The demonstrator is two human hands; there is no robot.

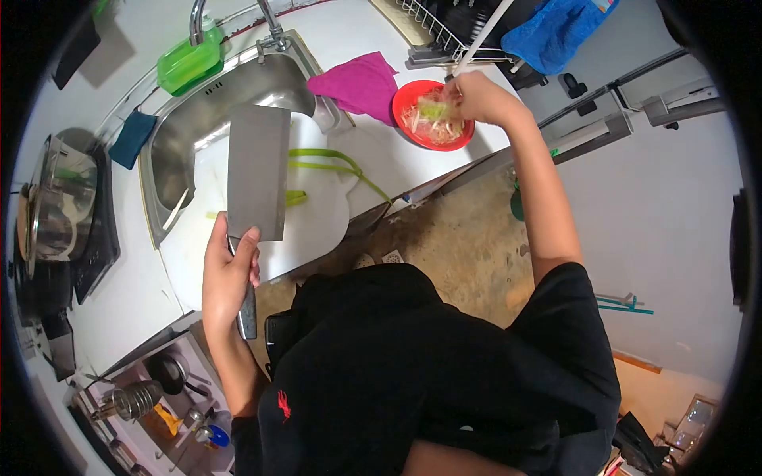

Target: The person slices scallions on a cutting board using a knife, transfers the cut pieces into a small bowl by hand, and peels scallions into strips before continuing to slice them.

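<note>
My left hand (230, 266) is closed round the handle of a cleaver (259, 170), its broad blade upright over the white cutting board (317, 226). Long green stalks (329, 163) lie on the board, partly behind the blade, and reach past its right edge. My right hand (476, 99) is over the red bowl (402, 99) at the right end of the counter. Pale shredded food (436, 131) fills the bowl. Light green pieces (431, 109) show at my right fingertips, which are blurred, so whether they still grip the pieces is unclear.
A steel sink (175, 159) with a tap (274, 38) lies behind the board. A magenta cloth (357, 83) is left of the bowl. Green container (190, 63) stands behind the sink, dish rack (432, 28) at the back, glass-lidded pot (63, 206) at the left.
</note>
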